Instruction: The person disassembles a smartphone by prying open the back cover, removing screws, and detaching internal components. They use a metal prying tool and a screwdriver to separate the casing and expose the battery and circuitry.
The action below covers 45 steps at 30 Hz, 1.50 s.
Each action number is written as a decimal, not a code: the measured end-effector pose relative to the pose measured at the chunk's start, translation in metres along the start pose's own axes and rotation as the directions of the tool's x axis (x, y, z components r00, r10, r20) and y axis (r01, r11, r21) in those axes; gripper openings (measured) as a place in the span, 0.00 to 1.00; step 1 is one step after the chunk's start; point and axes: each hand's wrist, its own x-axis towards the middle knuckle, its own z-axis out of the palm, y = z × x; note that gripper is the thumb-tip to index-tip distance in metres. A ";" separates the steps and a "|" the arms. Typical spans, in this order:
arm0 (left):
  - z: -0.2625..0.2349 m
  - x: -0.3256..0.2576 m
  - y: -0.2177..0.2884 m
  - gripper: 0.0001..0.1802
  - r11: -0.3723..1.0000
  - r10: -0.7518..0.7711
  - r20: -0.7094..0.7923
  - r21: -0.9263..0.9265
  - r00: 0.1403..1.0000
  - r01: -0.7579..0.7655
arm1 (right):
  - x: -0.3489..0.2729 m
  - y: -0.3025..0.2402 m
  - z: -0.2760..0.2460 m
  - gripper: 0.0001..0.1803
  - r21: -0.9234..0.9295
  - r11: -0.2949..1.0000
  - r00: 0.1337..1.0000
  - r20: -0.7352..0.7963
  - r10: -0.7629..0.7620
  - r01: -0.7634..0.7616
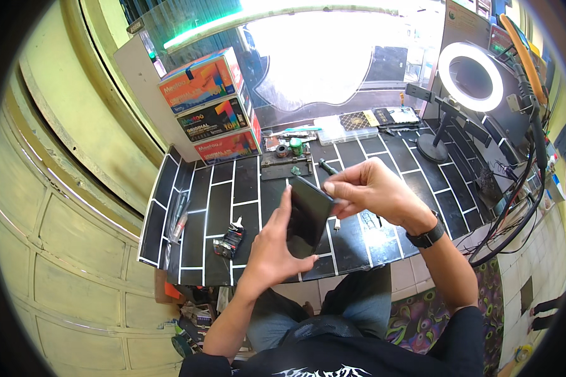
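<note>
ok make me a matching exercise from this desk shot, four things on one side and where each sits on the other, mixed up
Things:
1. dark phone
2. ring light
3. stacked colourful boxes
4. black wristband

Places:
A. back left of the desk, against the white panel
B. on the right wrist
C. held between the left hand and right hand
D. back right of the desk, on a black stand

Pairs: 1-C, 2-D, 3-A, 4-B
</note>
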 end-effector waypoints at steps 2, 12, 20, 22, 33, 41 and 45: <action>-0.010 0.005 -0.001 0.71 0.832 -0.105 0.173 -0.525 0.979 0.182 | 0.004 0.014 0.000 0.31 0.091 0.989 0.993 0.001 -0.121 0.120; 0.025 -0.001 -0.036 0.66 0.272 -0.001 0.228 -0.937 0.974 0.219 | 0.009 0.042 0.064 0.49 -0.252 0.912 0.938 -0.039 -0.345 0.324; 0.027 -0.002 -0.045 0.65 0.337 0.035 0.255 -0.913 0.966 0.229 | 0.010 0.038 0.052 0.47 -0.248 0.940 0.973 0.058 -0.225 0.233; 0.026 -0.003 -0.043 0.65 0.317 0.011 0.268 -0.915 0.963 0.251 | 0.009 0.034 0.050 0.47 -0.221 0.957 0.982 0.075 -0.175 0.188; 0.019 -0.005 -0.033 0.61 0.326 -0.039 0.330 -0.888 0.943 0.324 | 0.012 0.038 0.041 0.47 -0.145 0.983 0.986 0.144 -0.090 0.111; 0.018 -0.001 -0.017 0.62 0.523 -0.145 0.094 -0.838 0.985 0.156 | 0.003 0.049 0.052 0.36 -0.174 0.937 0.953 0.025 -0.302 0.302; 0.014 0.002 0.000 0.65 0.772 -0.133 -0.066 -0.633 0.989 0.062 | 0.005 0.048 0.057 0.24 -0.183 0.838 0.810 -0.219 -0.544 0.514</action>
